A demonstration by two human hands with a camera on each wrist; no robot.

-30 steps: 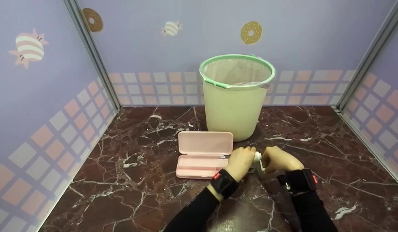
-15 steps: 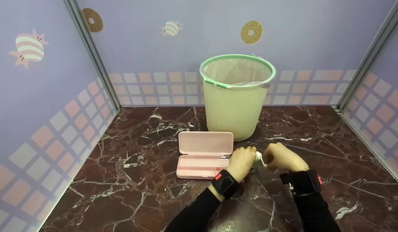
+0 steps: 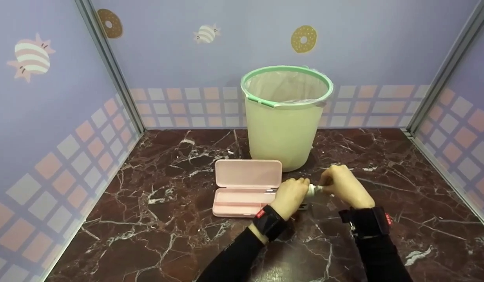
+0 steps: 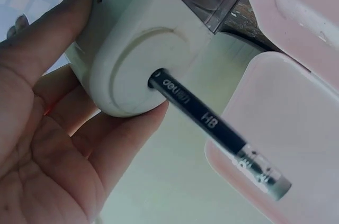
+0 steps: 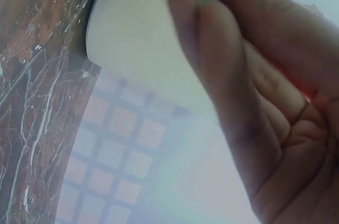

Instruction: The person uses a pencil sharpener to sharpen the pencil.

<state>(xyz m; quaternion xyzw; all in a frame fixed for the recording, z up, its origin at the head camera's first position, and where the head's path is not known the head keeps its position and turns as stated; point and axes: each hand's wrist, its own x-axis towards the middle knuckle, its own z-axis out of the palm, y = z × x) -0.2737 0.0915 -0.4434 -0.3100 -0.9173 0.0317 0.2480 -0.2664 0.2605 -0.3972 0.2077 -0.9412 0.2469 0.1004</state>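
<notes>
Head view evenly lit; soft glare on near part of dark-red, white-veined marble tabletop (image 3: pixel 279 272). Right-wrist view hazy: bare right hand (image 5: pixel 265 107) shadowed, fingertips (image 5: pixel 214 20) blurred; flat lavender printed wall (image 5: pixel 196 176) washed out.

A tall green bin (image 3: pixel 284 133) blocking 11 o'clock, an open pink case (image 3: pixel 247 174) crowding my left hand (image 3: pixel 290 195) at 9, a pencil (image 4: pixel 212 123) jutting over it, the sharpener (image 4: pixel 143 38) and crank (image 3: pixel 319 188) filling the gap between my 2 hands, passable marble tabletop (image 3: pixel 410 184) from 1 to 4 beside my right hand (image 3: pixel 345 186).
</notes>
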